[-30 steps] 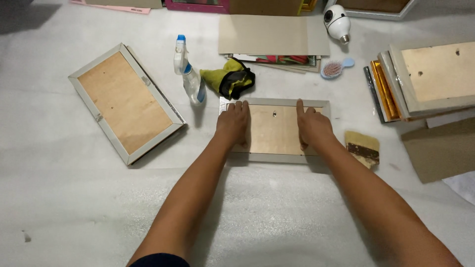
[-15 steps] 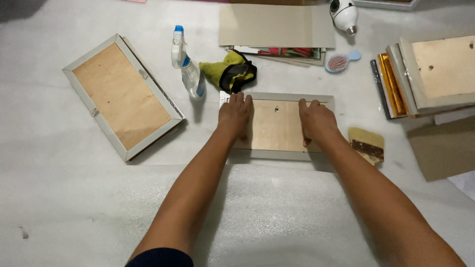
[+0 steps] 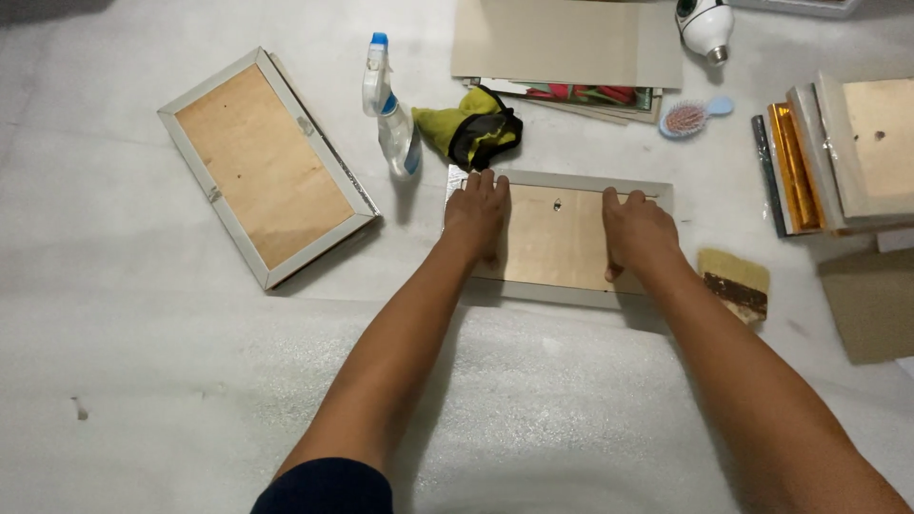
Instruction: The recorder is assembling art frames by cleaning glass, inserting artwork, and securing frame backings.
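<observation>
A small picture frame (image 3: 555, 238) lies face down on the white foam sheet, its light rim around a plywood back. My left hand (image 3: 476, 213) rests flat on the left part of that back, fingers together and pointing away from me. My right hand (image 3: 636, 228) lies flat on the right part in the same way. Both palms press on the board; neither hand grasps anything.
A larger face-down frame (image 3: 262, 167) lies at the left. A spray bottle (image 3: 390, 119) and a yellow-black cloth (image 3: 471, 131) sit behind the small frame. A brush (image 3: 733, 282) lies right of it. Stacked frames (image 3: 843, 152), cardboard sheets (image 3: 566, 43), a hairbrush (image 3: 693, 114) stand further back.
Both hands stay flat on the frame's back, the fingers shifted slightly toward its far edge. The camera view has drifted a little.
</observation>
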